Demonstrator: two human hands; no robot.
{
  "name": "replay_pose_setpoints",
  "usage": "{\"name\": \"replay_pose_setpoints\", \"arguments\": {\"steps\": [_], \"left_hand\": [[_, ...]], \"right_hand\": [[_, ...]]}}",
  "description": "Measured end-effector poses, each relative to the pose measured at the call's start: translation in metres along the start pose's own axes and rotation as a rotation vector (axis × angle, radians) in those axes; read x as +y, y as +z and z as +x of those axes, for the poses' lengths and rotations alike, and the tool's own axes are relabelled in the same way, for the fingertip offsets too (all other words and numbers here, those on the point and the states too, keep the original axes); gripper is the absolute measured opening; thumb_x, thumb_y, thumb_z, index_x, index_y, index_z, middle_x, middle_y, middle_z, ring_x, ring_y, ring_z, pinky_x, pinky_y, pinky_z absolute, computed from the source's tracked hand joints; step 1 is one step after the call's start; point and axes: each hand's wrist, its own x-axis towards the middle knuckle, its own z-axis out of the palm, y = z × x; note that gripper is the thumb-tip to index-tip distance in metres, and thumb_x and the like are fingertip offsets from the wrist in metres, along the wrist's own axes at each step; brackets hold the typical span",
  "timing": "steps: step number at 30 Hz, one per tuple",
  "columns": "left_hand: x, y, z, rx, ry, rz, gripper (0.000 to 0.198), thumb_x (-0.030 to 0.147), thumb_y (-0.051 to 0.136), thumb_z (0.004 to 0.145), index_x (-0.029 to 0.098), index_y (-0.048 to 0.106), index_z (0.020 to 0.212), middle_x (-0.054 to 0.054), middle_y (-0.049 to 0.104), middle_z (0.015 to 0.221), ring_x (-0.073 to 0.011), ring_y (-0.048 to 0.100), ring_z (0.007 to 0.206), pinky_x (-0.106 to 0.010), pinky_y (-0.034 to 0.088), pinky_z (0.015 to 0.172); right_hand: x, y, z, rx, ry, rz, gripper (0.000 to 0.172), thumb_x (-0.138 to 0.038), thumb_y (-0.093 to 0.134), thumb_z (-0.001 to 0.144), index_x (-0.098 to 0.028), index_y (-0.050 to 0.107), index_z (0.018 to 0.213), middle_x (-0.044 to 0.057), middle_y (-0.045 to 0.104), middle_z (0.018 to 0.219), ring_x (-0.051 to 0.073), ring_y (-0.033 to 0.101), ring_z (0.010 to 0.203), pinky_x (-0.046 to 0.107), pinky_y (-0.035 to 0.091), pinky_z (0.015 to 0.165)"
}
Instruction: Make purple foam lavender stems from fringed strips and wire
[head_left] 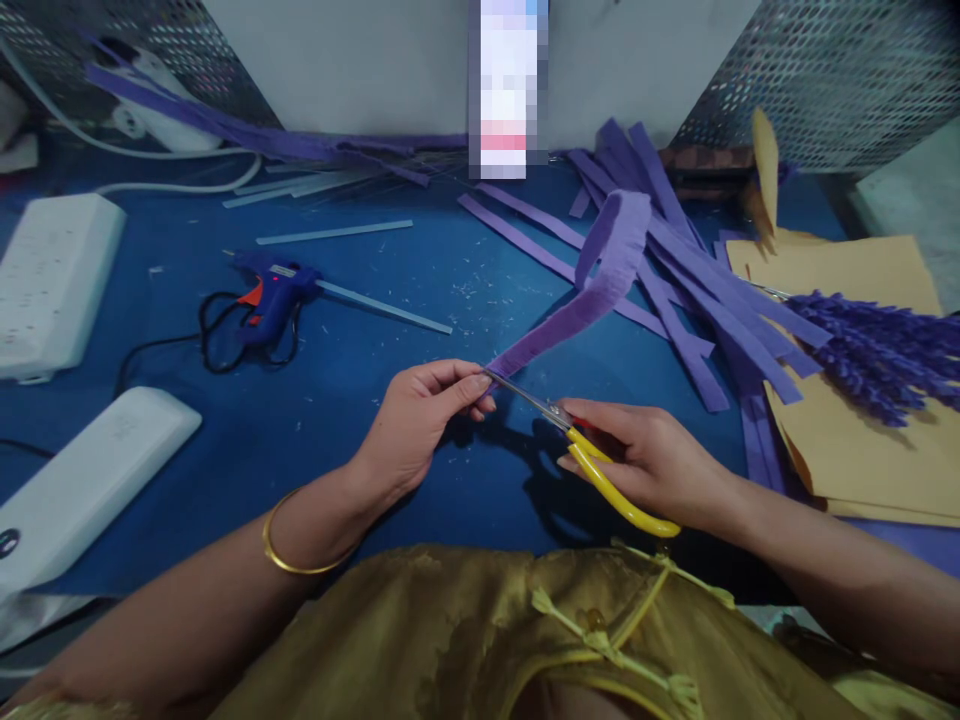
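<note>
A long purple strip (551,320), which looks like crepe paper, rises from my left hand (424,415) and curls over at its far end. Thumb and fingers of that hand pinch the strip's near end. My right hand (652,455) grips a pair of scissors (619,495) with yellow handles. Their metal blades point left and look nearly closed, with the tips at the strip's pinched end beside my left thumb. Whether the blades touch the strip I cannot tell.
A blue glue gun (274,295) with a clear glue stick lies left on the blue table (375,300). Purple strips (697,290) pile up at the right, near purple flower sprigs (877,350) on brown paper (832,455). White devices (97,480) stand left; a blurred screen (506,90) is behind.
</note>
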Motion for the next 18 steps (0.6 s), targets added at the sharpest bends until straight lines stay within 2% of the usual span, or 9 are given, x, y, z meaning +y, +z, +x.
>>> {"name": "replay_pose_setpoints", "arguments": {"steps": [5,8,18], "left_hand": [[0.0022,-0.0022,0.0014,-0.074,-0.066,-0.052,0.016,0.028,0.076,0.075,0.018,0.071,0.064,0.000,0.062,0.059,-0.0104,0.052,0.057,-0.024,0.042,0.060],[0.0027,-0.0023,0.0015,-0.081,-0.080,-0.060,0.017,0.030,0.076,0.075,0.018,0.070,0.064,0.000,0.062,0.060,-0.0105,0.051,0.057,-0.024,0.042,0.060],[0.0005,-0.0010,-0.0001,-0.018,-0.025,-0.024,0.012,0.027,0.079,0.073,0.017,0.073,0.069,0.000,0.065,0.063,-0.0103,0.054,0.059,-0.023,0.043,0.060]], "right_hand": [[-0.0058,-0.0040,0.0019,-0.116,0.088,0.304,0.036,-0.046,0.061,0.091,-0.017,0.071,0.109,0.003,0.069,0.087,0.014,0.060,0.071,0.022,0.049,0.063],[-0.0063,-0.0046,0.0028,-0.134,0.113,0.381,0.036,-0.046,0.062,0.090,-0.016,0.072,0.107,0.003,0.069,0.089,0.015,0.061,0.073,0.023,0.050,0.063],[0.0001,-0.0003,-0.0002,0.007,0.028,0.067,0.042,-0.045,0.063,0.090,-0.018,0.069,0.121,0.005,0.074,0.087,0.016,0.065,0.071,0.022,0.051,0.062]]}}
